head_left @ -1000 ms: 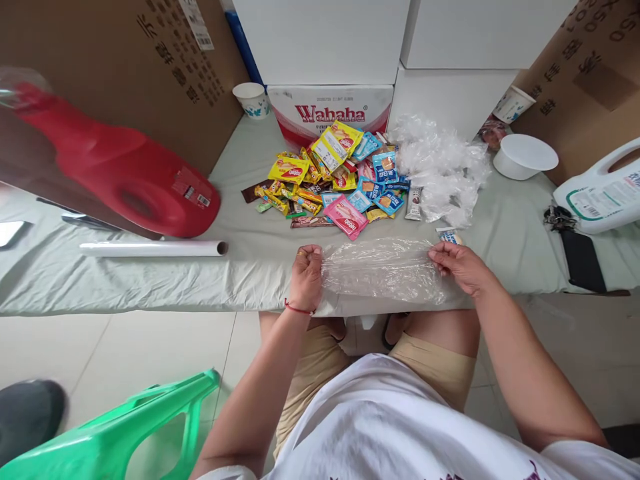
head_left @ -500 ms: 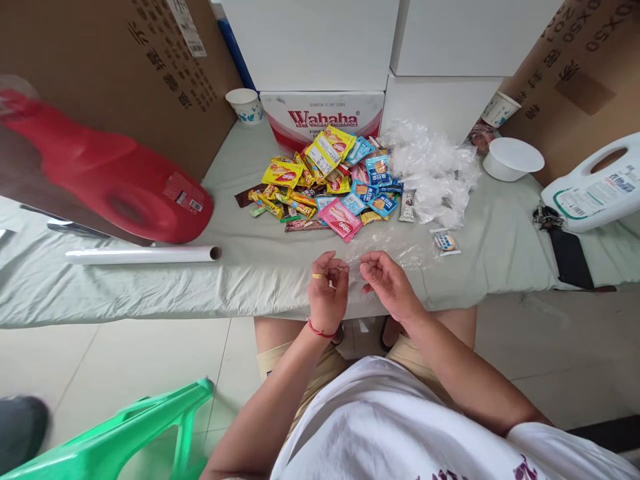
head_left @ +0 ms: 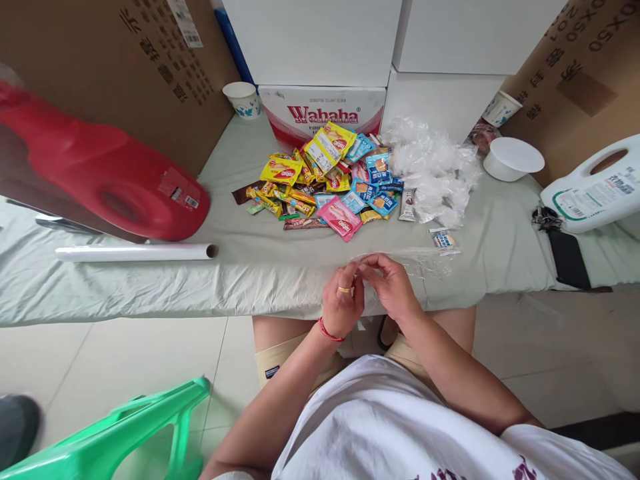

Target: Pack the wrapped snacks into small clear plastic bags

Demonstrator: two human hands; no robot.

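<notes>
My left hand (head_left: 344, 297), with a gold ring and a red cord bracelet, is closed in a pinch near the front edge of the cloth-covered table. Its fingertips meet those of my right hand (head_left: 393, 287), which is pinched too. Between and beyond them a thin clear plastic bag (head_left: 430, 263) trails off to the right over the cloth; the part in my fingers is mostly hidden. Just behind the bag lies a small wrapped snack (head_left: 443, 239). Farther back is a pile of packaged snacks, with a pink packet (head_left: 341, 219) at its front.
Crumpled clear bags (head_left: 437, 177) lie right of the pile. A white roll (head_left: 137, 253) and a red jug (head_left: 125, 180) are at left. A white bowl (head_left: 513, 159), a white jug (head_left: 595, 190) and a black phone (head_left: 568, 259) are at right. A green stool (head_left: 125, 433) stands below.
My left hand has moved right, and the fingertips of both hands have come together. The clear bag has shifted to the right of my hands and looks more gathered.
</notes>
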